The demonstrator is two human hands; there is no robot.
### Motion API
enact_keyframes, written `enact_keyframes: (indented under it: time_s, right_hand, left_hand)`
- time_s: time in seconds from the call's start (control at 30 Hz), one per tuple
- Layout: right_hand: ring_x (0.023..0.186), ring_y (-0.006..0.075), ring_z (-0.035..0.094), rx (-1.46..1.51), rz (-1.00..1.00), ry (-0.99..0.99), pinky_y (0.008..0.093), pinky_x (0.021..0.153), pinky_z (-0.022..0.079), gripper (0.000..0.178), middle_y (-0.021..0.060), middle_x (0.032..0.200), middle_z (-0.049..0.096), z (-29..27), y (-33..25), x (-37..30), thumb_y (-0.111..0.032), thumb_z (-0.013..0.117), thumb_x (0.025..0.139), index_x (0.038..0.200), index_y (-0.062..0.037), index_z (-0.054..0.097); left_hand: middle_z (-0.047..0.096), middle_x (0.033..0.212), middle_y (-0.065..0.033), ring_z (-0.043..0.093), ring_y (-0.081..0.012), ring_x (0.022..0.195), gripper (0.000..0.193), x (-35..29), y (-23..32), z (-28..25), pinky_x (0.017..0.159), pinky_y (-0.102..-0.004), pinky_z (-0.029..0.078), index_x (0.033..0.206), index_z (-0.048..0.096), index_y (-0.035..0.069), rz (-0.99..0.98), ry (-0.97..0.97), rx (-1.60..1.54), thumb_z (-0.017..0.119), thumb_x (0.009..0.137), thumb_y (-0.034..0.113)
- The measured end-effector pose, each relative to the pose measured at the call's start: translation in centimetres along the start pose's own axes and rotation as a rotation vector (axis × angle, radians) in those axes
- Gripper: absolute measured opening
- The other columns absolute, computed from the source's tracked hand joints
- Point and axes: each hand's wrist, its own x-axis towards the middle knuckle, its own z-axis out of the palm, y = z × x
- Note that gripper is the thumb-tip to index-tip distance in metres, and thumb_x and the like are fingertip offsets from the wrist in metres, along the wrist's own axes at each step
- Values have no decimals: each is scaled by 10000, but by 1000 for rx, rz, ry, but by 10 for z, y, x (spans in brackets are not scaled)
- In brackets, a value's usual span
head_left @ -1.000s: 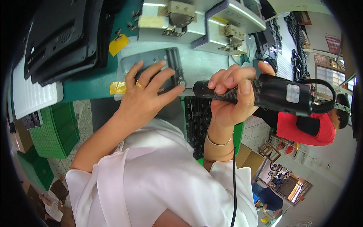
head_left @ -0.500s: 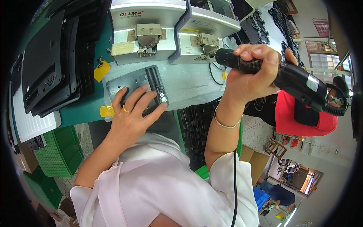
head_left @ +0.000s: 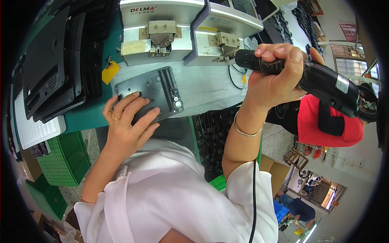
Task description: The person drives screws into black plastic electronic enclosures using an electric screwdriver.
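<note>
My right hand [head_left: 279, 77] is wrapped round a black electric screwdriver [head_left: 330, 83], raised over the right side of the bench and tilted, its bit end toward the screw feeders. My left hand [head_left: 130, 120], fingers apart, rests on the near left part of a flat dark grey plastic housing [head_left: 156, 91]. Round metal pieces [head_left: 177, 103] show at the housing's right end, beside a raised black strip. Beyond the housing stand two silver screw feeders [head_left: 162, 42] [head_left: 223, 42] with metal outlets at the front.
Black plastic panels [head_left: 52, 69] are stacked at the left on the green bench top [head_left: 81, 121]. A yellow tag [head_left: 110, 73] lies by the left feeder. Below are green crates [head_left: 65, 158] and a crate of black parts [head_left: 210, 137]. A person in red [head_left: 330, 121] is at the right.
My left hand has drawn back left, off the housing's right end, uncovering more of it. My right hand and the screwdriver have shifted slightly right in view.
</note>
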Motion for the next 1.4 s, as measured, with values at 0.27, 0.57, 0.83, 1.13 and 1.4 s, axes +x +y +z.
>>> enact_keyframes:
  time_s: [0.27, 0.57, 0.83, 1.13, 1.4]
  right_hand:
    - [454, 161, 559, 103, 110, -100, 279, 490, 508, 394, 107, 624, 584, 3, 13, 18, -32, 650, 840, 1165, 31, 435]
    - [457, 169, 532, 54, 209, -109, 326, 466, 498, 426, 111, 633, 566, -2, -4, 13, -64, 616, 858, 1216, 13, 399]
    - [468, 154, 472, 404, 458, -233, 332, 432, 476, 485, 78, 684, 528, 23, -31, -75, -103, 591, 888, 1290, -65, 323]
    - [484, 160, 468, 247, 455, -426, 342, 441, 466, 475, 64, 698, 523, 37, -30, -106, -131, 601, 896, 1302, -99, 357]
    - [485, 162, 478, 219, 460, -457, 340, 443, 469, 501, 61, 681, 524, 37, -30, -108, -130, 639, 887, 1298, -95, 354]
  left_hand:
    - [581, 1160, -27, 503, -254, 1185, 418, -2, -1, -1, 1036, -497, 266, 1053, 673, 206, 4, -4, -18, 799, 655, 225]
    - [588, 1159, -52, 517, -257, 1185, 404, -9, -8, 1, 1030, -480, 286, 1008, 633, 133, -23, 51, -94, 802, 648, 210]
    - [565, 1150, -35, 510, -243, 1181, 322, -8, -9, 3, 1037, -486, 278, 913, 695, 192, 5, 40, -104, 808, 611, 196]
    - [564, 1151, -27, 498, -229, 1187, 306, -9, -8, 1, 1052, -474, 269, 893, 710, 196, -13, 40, -106, 804, 601, 194]
    - [574, 1137, -19, 502, -225, 1184, 305, -9, -8, 2, 1057, -464, 264, 876, 712, 198, -8, 50, -111, 806, 586, 188]
